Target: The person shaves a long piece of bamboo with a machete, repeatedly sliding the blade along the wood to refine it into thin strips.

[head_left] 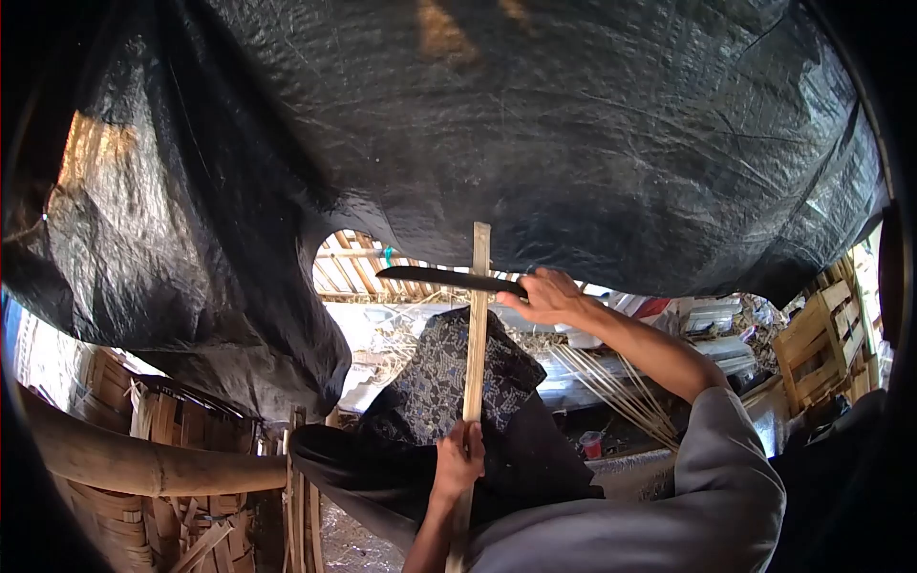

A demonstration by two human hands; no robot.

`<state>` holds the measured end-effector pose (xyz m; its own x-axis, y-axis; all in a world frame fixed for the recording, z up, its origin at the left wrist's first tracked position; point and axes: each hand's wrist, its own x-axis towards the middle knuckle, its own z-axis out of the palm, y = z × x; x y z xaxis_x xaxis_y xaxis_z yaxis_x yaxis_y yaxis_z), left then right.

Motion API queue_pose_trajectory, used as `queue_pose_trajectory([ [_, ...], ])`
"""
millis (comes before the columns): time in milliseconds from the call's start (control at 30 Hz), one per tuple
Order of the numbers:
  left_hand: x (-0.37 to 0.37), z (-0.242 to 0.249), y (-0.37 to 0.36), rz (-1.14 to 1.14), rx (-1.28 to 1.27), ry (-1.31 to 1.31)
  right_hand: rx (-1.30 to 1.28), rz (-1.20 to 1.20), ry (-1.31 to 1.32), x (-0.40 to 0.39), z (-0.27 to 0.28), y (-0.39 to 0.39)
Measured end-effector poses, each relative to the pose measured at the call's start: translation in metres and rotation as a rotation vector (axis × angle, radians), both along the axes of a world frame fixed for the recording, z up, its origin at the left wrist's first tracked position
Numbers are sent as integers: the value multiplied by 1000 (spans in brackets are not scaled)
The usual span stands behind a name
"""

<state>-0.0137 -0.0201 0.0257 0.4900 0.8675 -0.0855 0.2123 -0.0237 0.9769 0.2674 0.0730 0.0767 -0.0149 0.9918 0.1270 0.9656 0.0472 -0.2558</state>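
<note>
My left hand (459, 460) is closed around the lower part of a long, pale bamboo strip (478, 353), which stands nearly upright in this view. In my right hand (549, 296) is the handle of a machete (430, 277). Its dark blade points left and crosses the strip near the upper end, lying right at its surface. Behind the strip, a dark patterned cloth (439, 372) covers my lap.
A black plastic sheet (592, 143) hangs across the top and left. At lower left runs a thick bamboo pole (162, 463) beside woven bamboo (110, 530). Thin sticks (621, 396), a red cup (592, 444) and a wooden crate (821, 339) lie to the right.
</note>
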Motion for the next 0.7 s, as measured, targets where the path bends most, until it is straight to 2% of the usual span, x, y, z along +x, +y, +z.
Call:
queue_pose_trajectory([
  [33, -2, -5, -3, 16, -25, -29, 68, 32, 1, -10, 10, -2],
  [67, -2, -9, -3, 32, -52, -59, -128, 27, 40, -16, 21, -10],
  [100, -1, -7, -2, 36, -48, -64, -213, 65, 64, -16, 6, -13],
  [167, -4, -4, -3, 8, -61, -34, -192, 263, -25, -36, 10, -32],
  [267, -5, -11, -3, -1, -78, -55, -101, 434, -351, -46, 9, -45],
  [367, -6, -14, -3, 3, 4, 9, -54, 316, -224, -19, 15, -22],
  [433, -3, -5, -1, 2, -6, 24, -135, -69, 2, 8, 9, 9],
  [467, 1, 0, 3, 3, -1, 38, -164, -92, 25, 12, 8, 14],
  [567, 2, -11, 2, 20, -66, -9, 52, 47, -49, -1, 4, 5],
  [633, 2, -8, -1, 44, -102, -30, -252, 139, 74, -16, 23, -9],
  [700, 1, -8, -1, 32, -128, -54, -129, 323, -82, -29, 13, -23],
])
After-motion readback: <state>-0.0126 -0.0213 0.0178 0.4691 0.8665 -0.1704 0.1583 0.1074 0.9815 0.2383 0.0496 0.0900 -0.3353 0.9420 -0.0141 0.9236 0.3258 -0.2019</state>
